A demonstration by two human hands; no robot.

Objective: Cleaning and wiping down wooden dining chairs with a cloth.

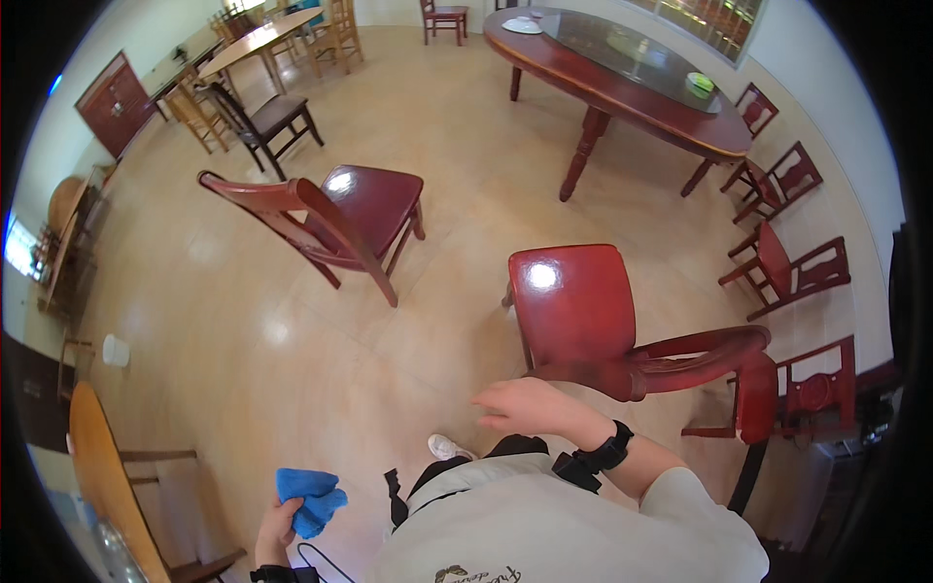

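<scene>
My left hand (279, 526), low in the picture, is closed around a blue cloth (310, 501) that bunches above the fingers. My right hand (514, 407) is held in front of my body with nothing visible in it and its fingers apart. Just beyond that hand stands a red wooden chair (576, 306) with a glossy seat; its curved back points right. A second dark red wooden chair (379, 208) stands farther off, left of centre, its back towards the left. Both wrists wear black straps.
A large oval red table (539, 69) with a glass turntable stands at the back right. Red chairs (791, 270) line the right wall. A dark chair (277, 120) stands at upper left, a wooden round table (109, 474) at lower left, and a white bucket (116, 350) on the floor.
</scene>
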